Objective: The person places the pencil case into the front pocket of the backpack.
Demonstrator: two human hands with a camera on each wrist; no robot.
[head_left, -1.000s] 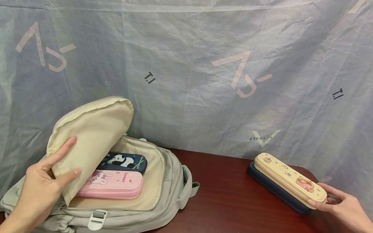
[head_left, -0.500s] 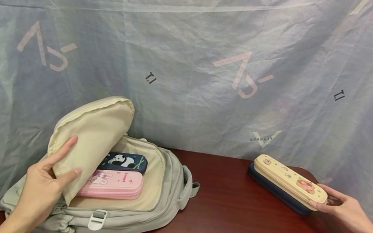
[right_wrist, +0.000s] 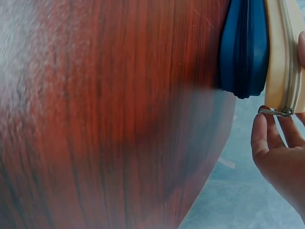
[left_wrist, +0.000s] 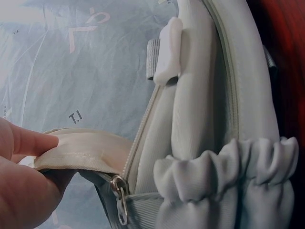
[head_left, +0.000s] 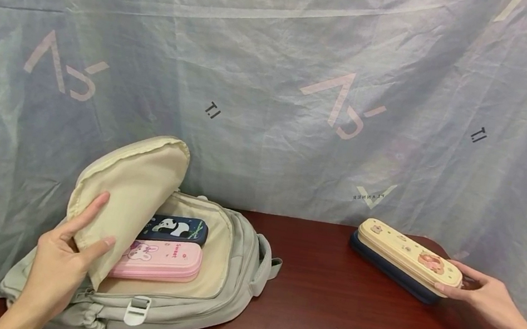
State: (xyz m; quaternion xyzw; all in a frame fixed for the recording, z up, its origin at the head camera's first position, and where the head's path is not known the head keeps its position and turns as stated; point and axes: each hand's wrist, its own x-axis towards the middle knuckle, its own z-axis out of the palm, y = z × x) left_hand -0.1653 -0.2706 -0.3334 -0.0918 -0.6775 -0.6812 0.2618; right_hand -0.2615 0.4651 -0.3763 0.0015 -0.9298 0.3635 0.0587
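A grey backpack (head_left: 239,262) lies on its back at the left, its cream-lined front flap (head_left: 134,185) lifted. My left hand (head_left: 60,254) pinches the flap's edge between thumb and fingers, above a zipper pull (left_wrist: 121,198). Inside the backpack sit a navy panda pencil case (head_left: 178,228) and a pink rabbit pencil case (head_left: 164,260), both partly behind the flap. At the far right, a cream pencil case (head_left: 403,251) rests on a dark blue pencil case (head_left: 390,267). My right hand (head_left: 487,297) grips the cream case's near end, fingers by its zipper pull (right_wrist: 276,112).
The dark red wooden table (head_left: 322,319) stretches between the backpack and the stacked cases. Its rounded right edge runs close to the stack. A grey-blue printed cloth (head_left: 272,104) hangs behind, and a white buckle (head_left: 138,311) lies on the backpack's near side.
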